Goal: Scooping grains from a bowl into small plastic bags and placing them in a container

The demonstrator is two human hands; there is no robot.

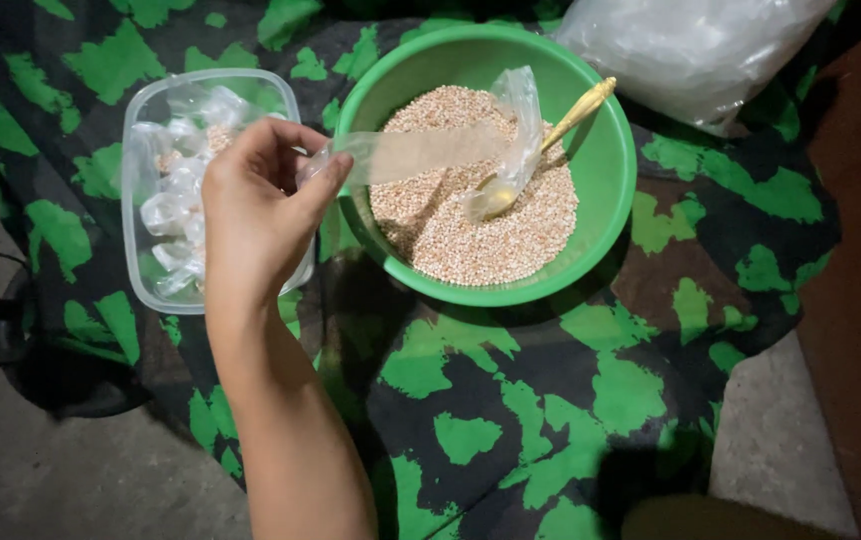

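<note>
While pinching one end of a thin clear plastic bag [420, 152], left hand [260, 215] hovers over clear tub [140, 150] of filled packets; bag's far end lies in green bowl [605, 160] of grain [470, 235], beside gold spoon [575, 112]. Camouflage cloth [510, 400] underneath.

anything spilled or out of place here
Nothing looks spilled: the grain stays inside the green bowl. One oddity: a small clear bag lies draped over the golden spoon resting in the grain.
</note>
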